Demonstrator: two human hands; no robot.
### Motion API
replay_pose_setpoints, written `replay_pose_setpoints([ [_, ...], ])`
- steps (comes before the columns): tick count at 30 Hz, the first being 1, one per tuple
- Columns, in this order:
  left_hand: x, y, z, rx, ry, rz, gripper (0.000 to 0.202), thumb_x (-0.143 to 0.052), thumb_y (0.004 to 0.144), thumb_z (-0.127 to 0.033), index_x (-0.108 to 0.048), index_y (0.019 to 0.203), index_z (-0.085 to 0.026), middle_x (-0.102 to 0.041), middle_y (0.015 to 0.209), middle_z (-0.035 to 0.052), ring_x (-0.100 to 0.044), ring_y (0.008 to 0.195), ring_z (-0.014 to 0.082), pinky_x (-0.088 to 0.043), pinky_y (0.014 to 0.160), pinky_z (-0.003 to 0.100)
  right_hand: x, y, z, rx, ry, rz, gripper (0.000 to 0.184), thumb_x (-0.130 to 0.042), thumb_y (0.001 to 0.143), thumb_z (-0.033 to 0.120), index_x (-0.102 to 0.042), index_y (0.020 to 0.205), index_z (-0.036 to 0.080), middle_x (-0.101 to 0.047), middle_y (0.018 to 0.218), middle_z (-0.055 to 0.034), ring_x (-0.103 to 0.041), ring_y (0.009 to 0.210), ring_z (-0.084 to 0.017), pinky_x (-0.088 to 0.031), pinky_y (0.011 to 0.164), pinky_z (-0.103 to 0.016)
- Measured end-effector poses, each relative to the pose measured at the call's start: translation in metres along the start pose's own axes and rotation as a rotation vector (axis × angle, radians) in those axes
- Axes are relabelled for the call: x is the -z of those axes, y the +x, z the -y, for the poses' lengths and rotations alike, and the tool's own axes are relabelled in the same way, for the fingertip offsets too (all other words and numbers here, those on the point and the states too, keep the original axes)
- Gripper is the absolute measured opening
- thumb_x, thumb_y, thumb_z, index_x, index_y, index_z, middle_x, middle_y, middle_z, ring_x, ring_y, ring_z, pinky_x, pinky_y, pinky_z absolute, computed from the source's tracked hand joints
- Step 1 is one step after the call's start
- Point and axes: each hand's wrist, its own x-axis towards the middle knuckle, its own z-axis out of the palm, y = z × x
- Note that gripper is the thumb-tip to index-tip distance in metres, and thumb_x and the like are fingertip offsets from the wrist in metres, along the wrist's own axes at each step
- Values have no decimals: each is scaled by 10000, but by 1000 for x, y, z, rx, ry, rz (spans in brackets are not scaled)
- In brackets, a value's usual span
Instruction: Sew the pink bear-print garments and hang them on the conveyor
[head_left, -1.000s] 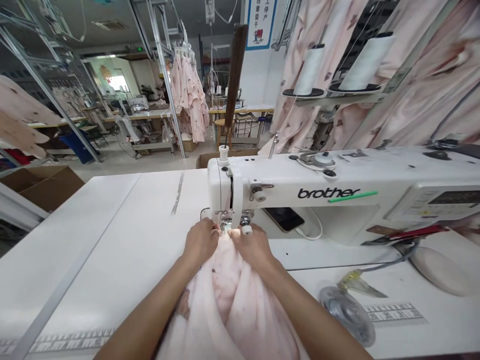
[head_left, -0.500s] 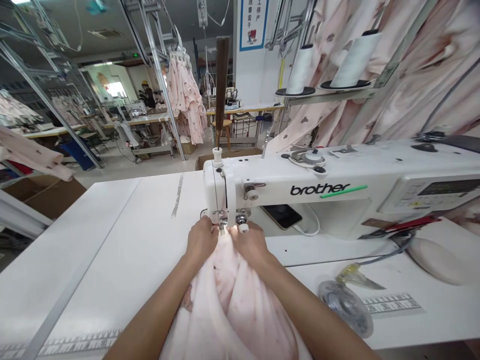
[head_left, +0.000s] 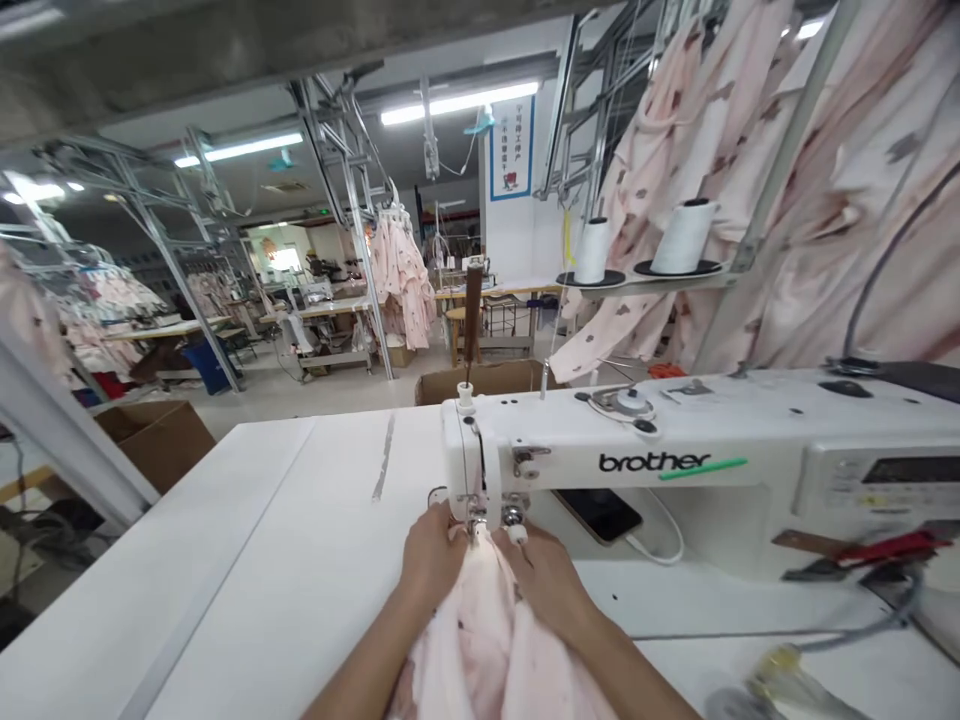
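The person's left hand (head_left: 433,560) and right hand (head_left: 544,585) are both closed on a soft, pale pink printed fabric (head_left: 480,640), pinching it up on either side of the small steel presser foot (head_left: 475,520) and leading it toward the foot. That foot belongs to a white Brother sewing machine (head_left: 637,430). With fingers this close, a slipped grip could draw a fingertip under the foot, and uneven pull between the hands could pucker the cloth. The machine sits on a white worktop (head_left: 225,560), with a black smartphone (head_left: 600,515) lying under its arm. Farther back, two white thread cones (head_left: 684,237) stand on a small shelf, a brown cardboard box (head_left: 484,380) sits behind the worktop, and pink garments (head_left: 401,280) hang across the room.
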Motion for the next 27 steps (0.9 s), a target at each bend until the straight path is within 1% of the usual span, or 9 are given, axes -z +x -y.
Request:
replay_pose_setpoints([
  [2,-1,1,3,-23,-22,-20,237,-440,732,-126,-604,889,-194,-641,906,33,-583,869,172,-396,733,234,0,0,-3,-11,90,3,501,-131,923,416,-553,976,151,-649,818,-80,-603,762,-217,-422,676,-289],
  [5,-2,2,5,-1,-4,-22,202,-440,728,-131,-597,848,-173,-633,891,44,-578,847,173,-393,718,236,-1,2,-3,-33,135,13,485,-137,909,405,-529,1027,145,-646,872,-112,-597,820,-241,-423,709,-321],
  [8,-3,2,5,0,5,-16,196,-429,733,-137,-587,844,-167,-627,904,49,-574,857,173,-393,733,240,-1,2,-1,-51,131,19,485,-125,904,394,-538,978,150,-645,860,-126,-594,830,-249,-422,715,-334],
  [12,-4,2,6,5,7,-4,181,-425,721,-139,-568,830,-162,-629,885,50,-574,845,180,-395,713,248,-3,2,-2,-44,131,16,489,-120,900,401,-537,957,153,-644,929,-143,-592,870,-256,-422,757,-350],
  [17,-5,1,10,4,-8,-22,161,-425,694,-137,-566,768,-155,-639,834,61,-580,800,195,-387,673,268,-1,2,3,-56,141,3,495,-125,889,429,-541,936,166,-660,853,-122,-603,824,-257,-426,727,-339],
  [19,-6,1,11,8,-24,-35,154,-431,675,-135,-569,739,-159,-643,807,56,-582,782,199,-385,660,272,1,1,6,-66,145,1,502,-123,885,429,-544,962,166,-665,868,-120,-609,817,-253,-429,719,-332],
  [21,-6,1,11,17,-58,-35,156,-437,652,-126,-572,720,-164,-648,788,46,-586,767,195,-387,650,268,0,0,7,-62,143,0,532,-122,886,450,-542,1026,155,-663,913,-127,-612,824,-252,-432,721,-326],
  [24,-7,0,11,21,-96,-47,169,-439,639,-125,-583,717,-170,-655,779,37,-592,758,191,-393,646,267,-5,1,-1,-5,134,-2,571,-104,896,465,-545,1074,150,-658,942,-132,-613,834,-247,-436,719,-311],
  [27,-6,-2,10,15,-111,-40,196,-452,638,-139,-604,754,-182,-659,805,33,-593,784,196,-405,665,270,-13,5,-12,7,132,5,544,-131,892,484,-562,1047,191,-667,873,-106,-618,807,-241,-442,688,-293],
])
